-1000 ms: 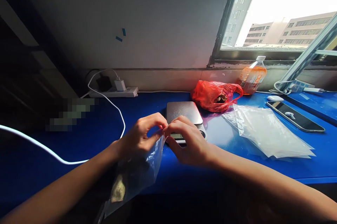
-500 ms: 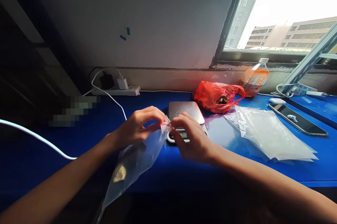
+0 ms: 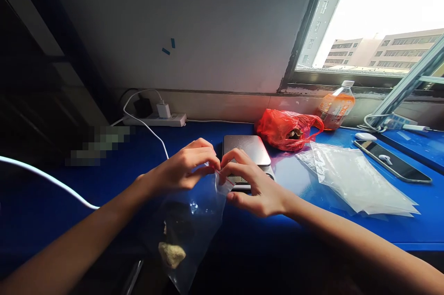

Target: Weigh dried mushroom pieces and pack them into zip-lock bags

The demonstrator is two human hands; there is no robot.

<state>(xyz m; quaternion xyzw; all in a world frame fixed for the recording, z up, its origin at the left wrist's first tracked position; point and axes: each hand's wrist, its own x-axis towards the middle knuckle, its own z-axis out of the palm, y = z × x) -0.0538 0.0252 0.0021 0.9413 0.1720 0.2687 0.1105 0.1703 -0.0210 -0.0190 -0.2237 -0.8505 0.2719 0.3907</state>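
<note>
right hand [image 3: 259, 188] partly hides scale [image 3: 244, 147] | bag [image 3: 199, 223]: pale lump [image 3: 172, 255], unidentifiable

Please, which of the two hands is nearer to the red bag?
Right. The right hand is in front of the red bag, slightly to its left; the left hand is farther left, gripping the top of the clear bag.

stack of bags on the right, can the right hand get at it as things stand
Probably yes: nothing visible stands between the right hand and the stack of bags, though its fingertips are at the held bag.
</note>
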